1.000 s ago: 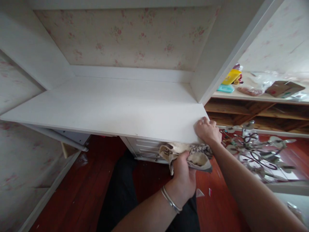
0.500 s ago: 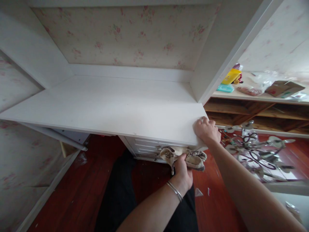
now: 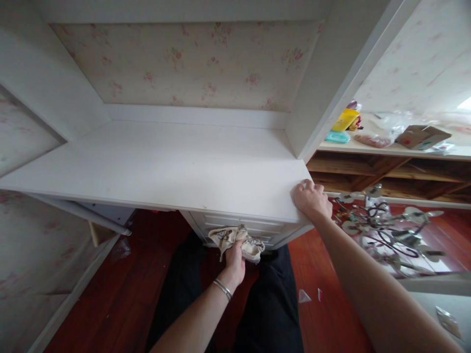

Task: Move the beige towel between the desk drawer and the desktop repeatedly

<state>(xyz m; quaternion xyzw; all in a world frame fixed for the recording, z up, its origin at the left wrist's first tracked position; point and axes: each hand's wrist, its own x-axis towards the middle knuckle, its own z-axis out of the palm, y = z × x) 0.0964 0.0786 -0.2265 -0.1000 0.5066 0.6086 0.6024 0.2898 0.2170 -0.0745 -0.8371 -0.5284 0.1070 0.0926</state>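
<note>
My left hand [image 3: 235, 260] is closed around a crumpled cream cloth [image 3: 228, 238] with dark markings. It holds the cloth low, in front of the drawer fronts [image 3: 253, 223] of a white desk [image 3: 165, 166]. The cloth covers part of the drawers, and whether it touches them I cannot tell. At the front right corner of the desktop, my right hand [image 3: 313, 200] rests with fingers curled in at the edge. The undersides of those fingers are hidden.
A metal chandelier [image 3: 390, 235] with several arms lies to the right. Behind it a low wooden shelf unit [image 3: 368, 169] carries a yellow bag [image 3: 346, 119] and a cardboard box [image 3: 421, 137]. White upright panels rise from the desk. Scraps [image 3: 303, 296] lie on the red wooden floor [image 3: 324, 323].
My left hand has moved left across the drawer fronts with the cloth, pulling slightly back from the desktop edge. My right hand stays at the desk corner; the view has shifted slightly.
</note>
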